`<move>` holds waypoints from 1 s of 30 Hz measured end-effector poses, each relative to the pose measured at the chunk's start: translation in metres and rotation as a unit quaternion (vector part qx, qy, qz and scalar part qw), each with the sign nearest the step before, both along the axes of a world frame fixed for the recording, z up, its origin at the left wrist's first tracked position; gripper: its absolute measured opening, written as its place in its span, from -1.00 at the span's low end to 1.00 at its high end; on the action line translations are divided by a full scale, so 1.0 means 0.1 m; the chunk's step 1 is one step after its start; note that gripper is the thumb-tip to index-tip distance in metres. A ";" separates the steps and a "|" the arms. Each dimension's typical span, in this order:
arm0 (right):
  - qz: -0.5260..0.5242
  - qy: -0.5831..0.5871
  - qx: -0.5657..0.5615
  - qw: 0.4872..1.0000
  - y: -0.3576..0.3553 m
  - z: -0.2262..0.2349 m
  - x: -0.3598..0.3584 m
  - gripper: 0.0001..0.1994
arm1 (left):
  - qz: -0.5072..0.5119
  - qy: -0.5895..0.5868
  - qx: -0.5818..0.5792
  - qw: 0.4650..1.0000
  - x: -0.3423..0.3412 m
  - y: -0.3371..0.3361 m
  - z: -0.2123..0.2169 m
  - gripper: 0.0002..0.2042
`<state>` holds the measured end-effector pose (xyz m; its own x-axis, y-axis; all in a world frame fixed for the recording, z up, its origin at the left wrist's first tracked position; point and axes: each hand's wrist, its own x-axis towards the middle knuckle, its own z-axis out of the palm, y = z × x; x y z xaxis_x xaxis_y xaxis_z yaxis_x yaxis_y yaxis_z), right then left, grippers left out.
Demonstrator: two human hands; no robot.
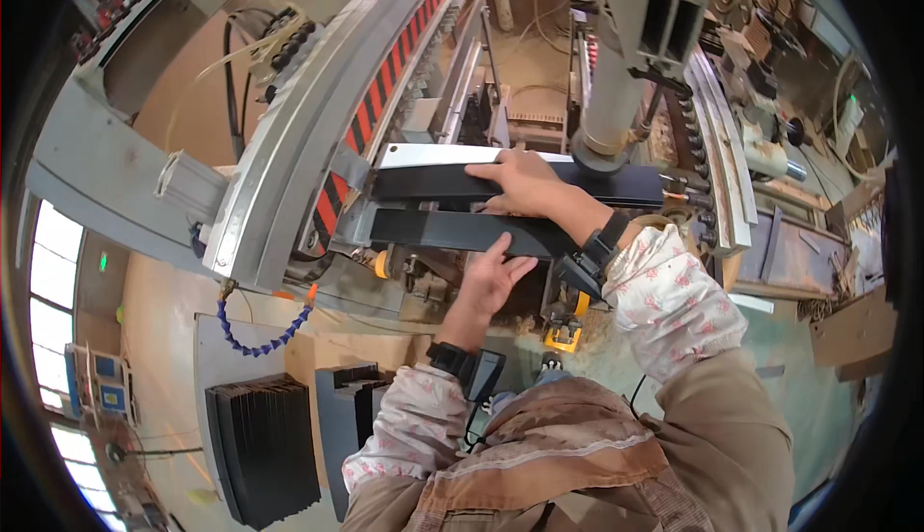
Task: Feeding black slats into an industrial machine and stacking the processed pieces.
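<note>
Two long dark panels lie side by side across the machine: a near black panel [428, 231] and a far black panel [423, 182], with a white strip [433, 155] along the far one's back edge. My right hand [527, 185] lies over the far panel, fingers spread, the index pointing left and the thumb by the near edge. My left hand [489, 286] is at the near panel's front edge; its thumb overlaps the panel and its fingers stretch to the right, apart. A round grey press foot [599, 155] stands over the far panel, just right of my right hand.
A metal beam [289, 137] with red-and-black stripes flanks the panels on the left; a row of fittings [698, 147] lines the right. A blue segmented hose [255, 347] hangs at the beam's near end. Stacked dark panels [262, 450] stand at lower left. A yellow pedal [561, 339] is below.
</note>
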<state>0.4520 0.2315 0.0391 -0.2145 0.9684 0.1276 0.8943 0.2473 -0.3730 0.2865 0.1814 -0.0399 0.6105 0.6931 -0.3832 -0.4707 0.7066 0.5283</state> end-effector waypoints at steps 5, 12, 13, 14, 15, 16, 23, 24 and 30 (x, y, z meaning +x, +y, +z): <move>-0.050 -0.019 0.166 0.985 0.31 -0.32 0.08 -0.40 | 0.018 0.068 -0.128 0.989 -0.53 -0.50 -0.15 -0.76; -0.020 -0.014 0.121 0.992 0.65 -0.35 -0.09 -0.33 | 0.219 0.055 -0.153 0.962 -2.65 -1.66 -0.07 -0.79; -0.052 -0.026 0.080 0.995 0.65 -0.34 -0.11 -0.30 | 0.275 0.039 -0.148 0.949 -2.94 -1.82 -0.03 -0.79; -0.047 -0.019 0.064 0.997 0.67 -0.33 -0.12 -0.26 | 0.319 -0.010 -0.116 0.940 -3.24 -1.98 0.00 -0.78; -0.036 -0.010 0.063 0.997 0.66 -0.33 -0.12 -0.25 | 0.373 0.037 -0.109 0.921 -3.56 -2.12 0.02 -0.77; -0.051 -0.024 0.056 0.997 0.67 -0.34 -0.10 -0.24 | 0.416 0.048 -0.072 0.905 -3.84 -2.23 0.02 -0.77; -0.075 -0.036 0.062 0.995 0.73 -0.47 -0.10 -0.17 | 0.662 0.031 0.001 0.749 -5.75 -2.55 -0.09 -0.80; -0.104 -0.041 0.043 0.993 0.72 -0.46 -0.11 -0.17 | 0.696 0.057 -0.031 0.715 -5.94 -2.55 -0.08 -0.81; -0.079 -0.089 0.100 0.988 0.64 -0.44 -0.17 -0.20 | 0.539 0.542 0.222 0.605 -6.50 -2.68 -0.20 -0.53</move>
<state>0.4346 0.2956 -0.0049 -0.0995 0.9506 0.2942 0.9745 0.1529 -0.1645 -0.3631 -0.0869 -0.0600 -0.7316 0.6461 0.2177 0.2629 -0.0273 0.9644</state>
